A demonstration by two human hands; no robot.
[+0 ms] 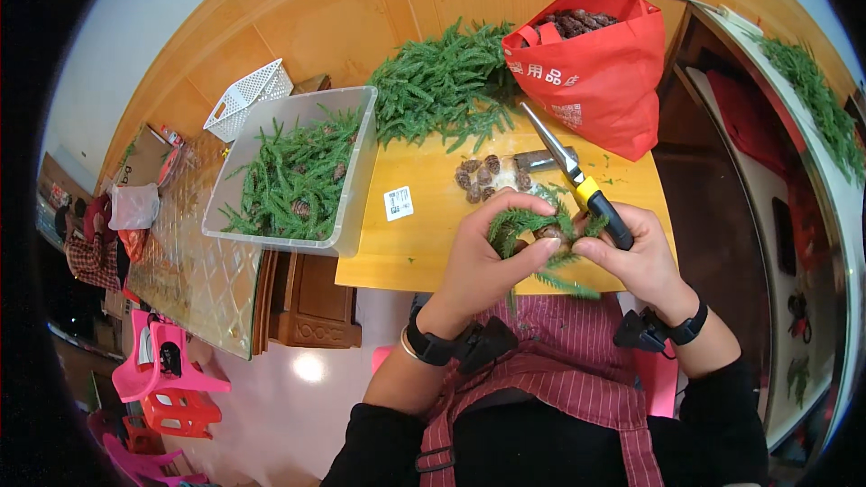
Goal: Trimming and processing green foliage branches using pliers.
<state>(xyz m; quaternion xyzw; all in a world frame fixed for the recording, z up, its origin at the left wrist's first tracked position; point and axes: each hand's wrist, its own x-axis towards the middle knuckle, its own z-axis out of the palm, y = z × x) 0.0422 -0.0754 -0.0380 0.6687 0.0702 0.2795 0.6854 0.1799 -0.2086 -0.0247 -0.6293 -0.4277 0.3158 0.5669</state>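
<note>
Over the table's near edge, my left hand (480, 251) is closed, thumb and fingers pinching a green artificial pine sprig (507, 227) around a brown pine cone (552, 232). My right hand (642, 257) keeps long-nosed pliers (557, 151) with black-and-yellow handles in its grip, jaws pointing up and away to the left. The thumb and fingers of that hand also touch the right side of the sprig. Just beyond the hands lie several loose pine cones (471, 179), beside a dark cylindrical piece (538, 160) and some whitish material. Where the fingertips meet the cone is partly hidden.
A translucent bin (363, 158) of sprigs with cones stands left on the yellow table (397, 257). Behind are a heap of green sprigs (437, 81) and a red bag (600, 81) full of cones. A white label (398, 204) lies near the bin. Pink chairs (140, 370) stand far left.
</note>
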